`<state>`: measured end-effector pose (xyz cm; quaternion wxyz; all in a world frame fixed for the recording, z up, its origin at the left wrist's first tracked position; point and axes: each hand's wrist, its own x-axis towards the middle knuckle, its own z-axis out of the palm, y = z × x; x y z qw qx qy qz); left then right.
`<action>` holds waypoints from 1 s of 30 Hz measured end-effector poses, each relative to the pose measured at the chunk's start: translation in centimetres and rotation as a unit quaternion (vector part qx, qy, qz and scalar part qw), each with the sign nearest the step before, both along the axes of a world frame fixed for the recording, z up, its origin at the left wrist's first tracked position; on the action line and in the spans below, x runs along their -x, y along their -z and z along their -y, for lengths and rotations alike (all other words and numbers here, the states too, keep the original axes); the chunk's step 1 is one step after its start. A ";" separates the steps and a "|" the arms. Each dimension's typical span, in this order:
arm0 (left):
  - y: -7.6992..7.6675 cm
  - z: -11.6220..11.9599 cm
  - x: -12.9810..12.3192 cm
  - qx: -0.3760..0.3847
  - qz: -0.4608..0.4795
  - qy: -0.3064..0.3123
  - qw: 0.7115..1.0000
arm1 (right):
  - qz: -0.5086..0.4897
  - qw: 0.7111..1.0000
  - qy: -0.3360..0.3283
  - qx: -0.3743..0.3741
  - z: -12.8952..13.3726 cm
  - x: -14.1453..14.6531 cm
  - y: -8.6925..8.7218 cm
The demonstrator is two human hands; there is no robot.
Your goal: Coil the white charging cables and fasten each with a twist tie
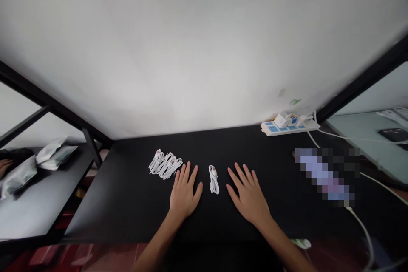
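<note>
A bundled white cable [213,179] lies on the black table [127,212], between my two hands and touching neither. My left hand [185,191] rests palm down with fingers spread, its fingertips close to a group of several bundled white cables [165,165]. To the right of the single cable, my right hand [248,194] also lies palm down, fingers apart, holding nothing.
A white power strip [288,128] with plugs sits at the back right by the wall. A blurred-out device [325,174] with a cable lies at the right. Silvery packages [21,176] and another person's hand [4,165] show at far left.
</note>
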<state>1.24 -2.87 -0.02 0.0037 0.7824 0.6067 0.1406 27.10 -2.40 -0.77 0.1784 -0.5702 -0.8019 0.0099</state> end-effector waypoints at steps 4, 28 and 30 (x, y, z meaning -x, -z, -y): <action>0.0 0.1 0.0 -0.002 -0.014 0.007 1.000 | 0.007 1.000 0.003 0.001 0.0 0.0 0.1; 0.3 0.1 0.0 -0.003 -0.029 0.000 1.000 | 0.020 1.000 0.010 0.006 0.0 -0.1 0.2; 0.2 0.1 0.0 -0.006 -0.027 0.001 1.000 | 0.022 1.000 0.010 0.006 0.0 -0.1 0.2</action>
